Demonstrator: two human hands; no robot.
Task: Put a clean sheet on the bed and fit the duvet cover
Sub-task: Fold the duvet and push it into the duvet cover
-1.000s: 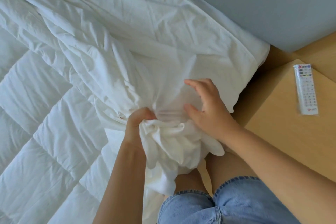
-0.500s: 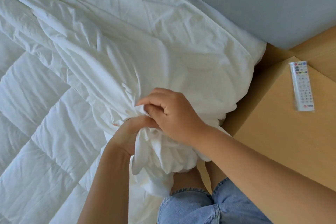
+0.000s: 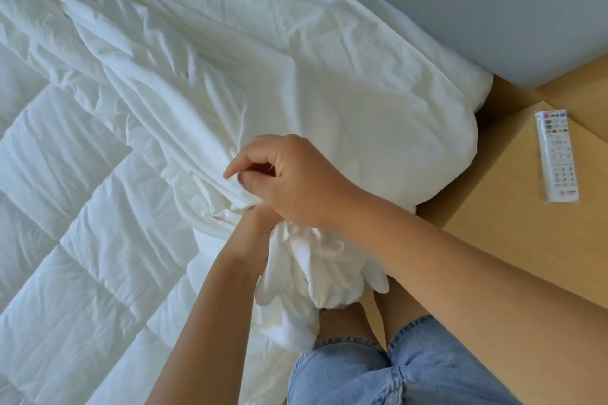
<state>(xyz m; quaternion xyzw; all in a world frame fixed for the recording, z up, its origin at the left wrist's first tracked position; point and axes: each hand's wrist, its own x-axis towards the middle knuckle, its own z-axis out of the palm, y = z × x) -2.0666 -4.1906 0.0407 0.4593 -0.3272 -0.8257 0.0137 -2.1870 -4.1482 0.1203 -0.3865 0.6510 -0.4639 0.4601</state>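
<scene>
Most of the left side is bare quilted duvet [image 3: 65, 240], lying flat on the bed. The wrinkled cover [image 3: 329, 92] is drawn over the duvet's far right part, up to the corner by the nightstand [image 3: 510, 256], and a wad of it hangs off the near edge at the person's knees. The right hand [image 3: 296, 184] lay flat on the cover a second ago. It has since crossed left over the left hand [image 3: 253, 237] and now pinches a fold. The left hand clasps the wad's neck, fingers mostly hidden. This looks like a regrip to feed more cover along the duvet, with much still uncovered. The remote [image 3: 559, 154] lies on the nightstand.
</scene>
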